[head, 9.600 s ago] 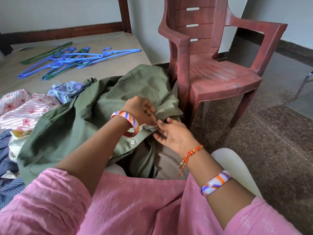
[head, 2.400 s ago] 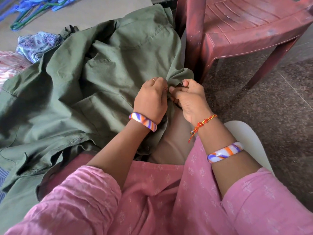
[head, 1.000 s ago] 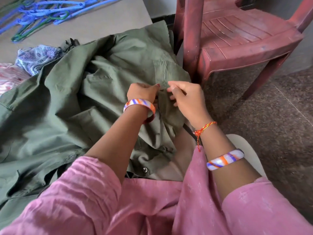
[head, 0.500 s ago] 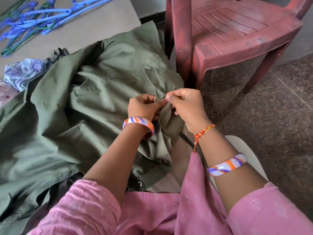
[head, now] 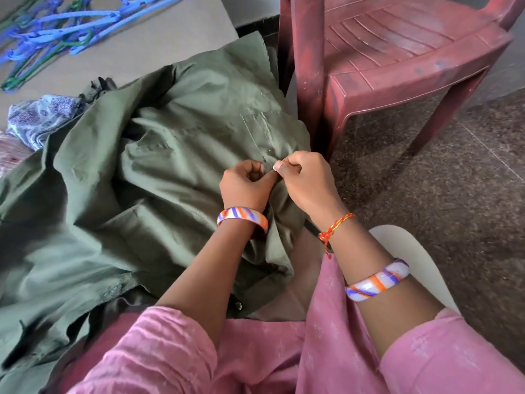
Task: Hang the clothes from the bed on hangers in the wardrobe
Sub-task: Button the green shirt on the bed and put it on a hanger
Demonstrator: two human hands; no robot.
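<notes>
A large olive-green shirt [head: 159,166] lies crumpled over the bed's corner and my lap. My left hand [head: 244,186] pinches the shirt's front placket, fingers curled into the cloth. My right hand [head: 306,180] pinches the facing edge right beside it, with a small pale button showing at its fingertips. The two hands touch at the placket. Several blue and green plastic hangers [head: 59,27] lie in a loose heap at the far left of the bed [head: 170,38].
A dark red plastic chair [head: 397,61] stands close on the right, its front leg beside the shirt. A blue patterned cloth [head: 39,115] and a pink striped cloth [head: 11,155] lie at the left. Dark speckled floor [head: 454,194] spreads to the right.
Both hands have worked their way up the placket over the earlier frames. In the last half second they stay pinched together on the shirt, and a button now shows at the right fingertips.
</notes>
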